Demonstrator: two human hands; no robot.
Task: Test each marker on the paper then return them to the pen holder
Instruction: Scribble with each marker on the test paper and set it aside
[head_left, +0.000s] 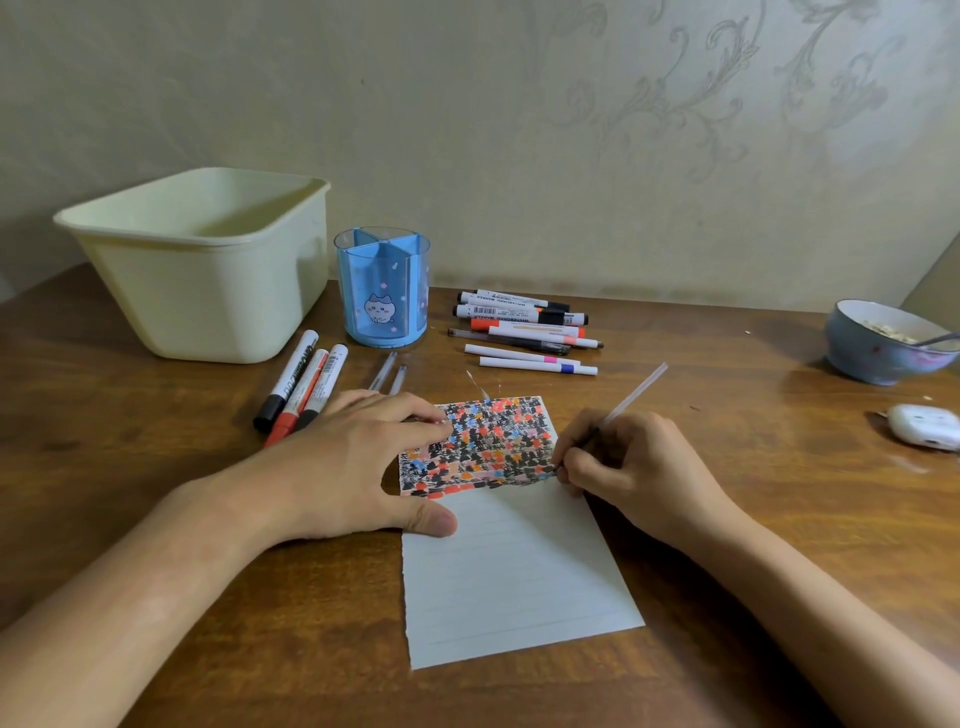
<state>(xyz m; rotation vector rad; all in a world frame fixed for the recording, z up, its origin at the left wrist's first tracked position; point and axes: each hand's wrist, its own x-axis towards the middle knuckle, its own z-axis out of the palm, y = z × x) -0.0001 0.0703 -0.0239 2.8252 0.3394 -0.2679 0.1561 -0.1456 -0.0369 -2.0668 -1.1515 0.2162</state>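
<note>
The pen (631, 396) blurs above the right hand (631, 470), whose fingers (582, 464) cover its lower barrel. The left hand (343, 460) hides three markers' (298, 387) caps and the paper's (511, 561) left edge under its fingers (415, 408). The bowl (878, 345) is cut off.

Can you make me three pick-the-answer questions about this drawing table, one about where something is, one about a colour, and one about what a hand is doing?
1. Where is the pen holder?
A. right of the cream tub
B. on the paper
C. beside the bowl

2. What colour is the pen holder?
A. red
B. blue
C. green

3. What is the right hand doing?
A. resting flat and empty
B. lifting the bowl
C. holding a pen with its tip on the paper

Answers: 1 A, it stands just right of the tub at the back of the table. 2 B, its walls are clear blue. 3 C, the fingers curl round the pen, whose tip meets the scribbled patch, while the left hand presses the paper.
</note>
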